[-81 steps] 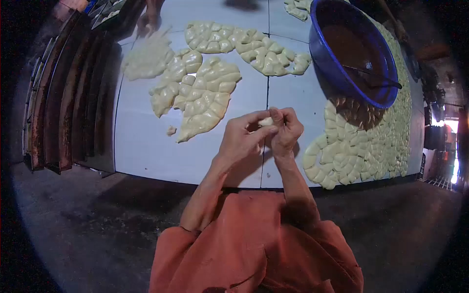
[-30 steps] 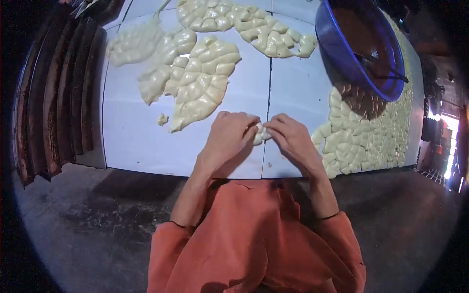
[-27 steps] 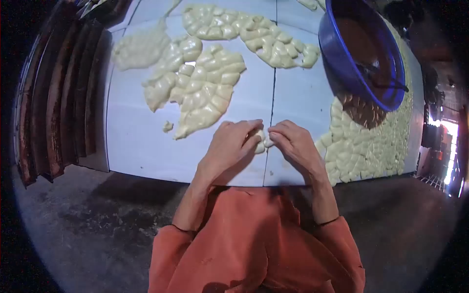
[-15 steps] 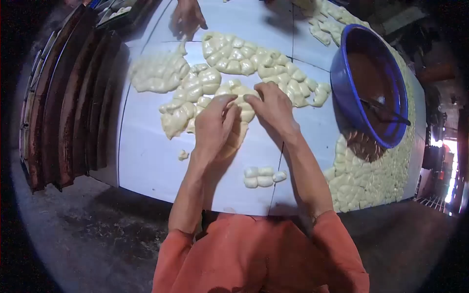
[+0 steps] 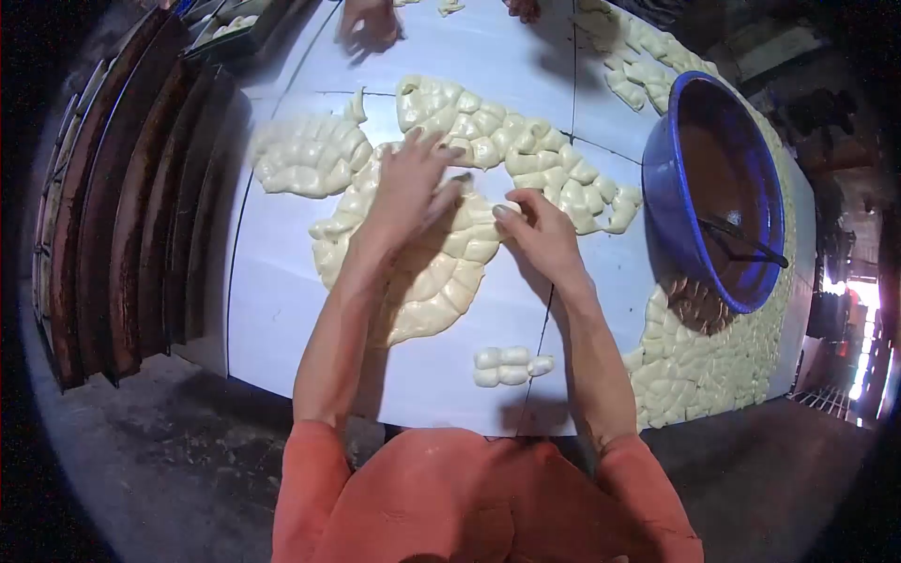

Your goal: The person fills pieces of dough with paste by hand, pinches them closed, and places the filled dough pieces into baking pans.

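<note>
A pale sheet of joined dough pieces [image 5: 436, 291] lies on the white tabletop [image 5: 282, 310]. Over its upper left part is my left hand [image 5: 413, 183], its fingers spread and somewhat blurred, resting on or just above the dough. At the sheet's right edge, my right hand [image 5: 542, 233] pinches the dough between thumb and fingers. Nearer the front edge sits a small cluster of several short dough rolls [image 5: 502, 366], apart from both hands.
At the right stands a blue basin [image 5: 664, 188] of brown liquid with a dark-handled tool. More dough [image 5: 704, 375] spreads around it; other dough sheets [image 5: 310, 155] lie farther back. Dark metal trays [image 5: 141, 216] stand at the left. Another person's hand [image 5: 369, 23] is at the back.
The small rolls left my hands and lie on the table. My hands have reached forward to the dough sheet, which has shifted nearer the front edge. My left hand has spread its fingers.
</note>
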Action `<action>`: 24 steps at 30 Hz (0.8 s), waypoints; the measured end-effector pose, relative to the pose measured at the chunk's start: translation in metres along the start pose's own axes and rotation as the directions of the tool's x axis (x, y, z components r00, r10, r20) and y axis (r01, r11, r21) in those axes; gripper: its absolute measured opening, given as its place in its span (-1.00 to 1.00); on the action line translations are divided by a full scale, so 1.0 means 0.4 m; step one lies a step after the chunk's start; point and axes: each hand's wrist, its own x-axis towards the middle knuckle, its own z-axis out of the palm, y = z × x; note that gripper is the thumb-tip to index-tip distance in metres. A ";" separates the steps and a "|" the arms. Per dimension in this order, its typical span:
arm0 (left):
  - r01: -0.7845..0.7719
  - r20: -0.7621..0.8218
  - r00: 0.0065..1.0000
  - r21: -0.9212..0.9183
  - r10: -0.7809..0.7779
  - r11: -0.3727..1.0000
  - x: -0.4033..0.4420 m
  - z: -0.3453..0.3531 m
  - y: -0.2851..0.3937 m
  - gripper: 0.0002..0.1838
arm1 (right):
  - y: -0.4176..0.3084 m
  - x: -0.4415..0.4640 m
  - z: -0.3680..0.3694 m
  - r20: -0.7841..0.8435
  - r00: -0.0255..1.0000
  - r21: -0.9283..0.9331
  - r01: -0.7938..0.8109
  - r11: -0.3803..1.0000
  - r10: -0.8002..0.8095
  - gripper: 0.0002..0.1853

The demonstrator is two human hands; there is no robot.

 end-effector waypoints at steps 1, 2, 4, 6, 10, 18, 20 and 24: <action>0.025 -0.055 0.998 -0.065 -0.029 0.998 -0.011 -0.016 -0.002 -0.59 | -0.035 -0.003 -0.006 -0.014 0.996 -0.194 0.088 0.977 -0.092 -0.55; 0.027 -0.056 0.998 -0.061 -0.030 0.998 -0.024 -0.015 -0.008 -0.59 | -0.045 0.005 0.002 -0.013 0.995 -0.191 0.090 0.977 -0.095 -0.55; 0.082 -0.119 0.990 0.019 -0.079 0.996 -0.049 -0.006 -0.023 -0.56 | -0.066 0.043 0.020 -0.008 0.965 -0.250 0.253 0.935 -0.263 -0.59; 0.092 -0.138 0.987 0.043 -0.086 0.995 -0.067 0.008 -0.018 -0.54 | -0.083 0.079 0.055 0.012 0.942 -0.276 0.324 0.905 -0.334 -0.61; 0.178 -0.157 0.972 -0.001 -0.176 0.984 -0.081 0.007 -0.009 -0.49 | -0.089 0.136 0.087 0.192 0.864 -0.341 0.503 0.794 -0.464 -0.68; 0.169 -0.169 0.971 -0.019 -0.169 0.985 -0.095 0.011 -0.006 -0.48 | -0.093 0.146 0.026 0.241 0.969 0.494 -0.176 0.851 0.061 -0.77; 0.193 -0.108 0.975 -0.024 -0.195 0.981 -0.090 0.013 0.009 -0.51 | -0.078 0.157 0.024 0.224 0.973 0.549 -0.174 0.818 0.057 -0.69; 0.136 -0.121 0.982 -0.055 -0.142 0.989 -0.076 0.026 0.025 -0.52 | -0.095 0.171 0.005 0.286 0.942 0.058 0.165 0.985 -0.174 -0.69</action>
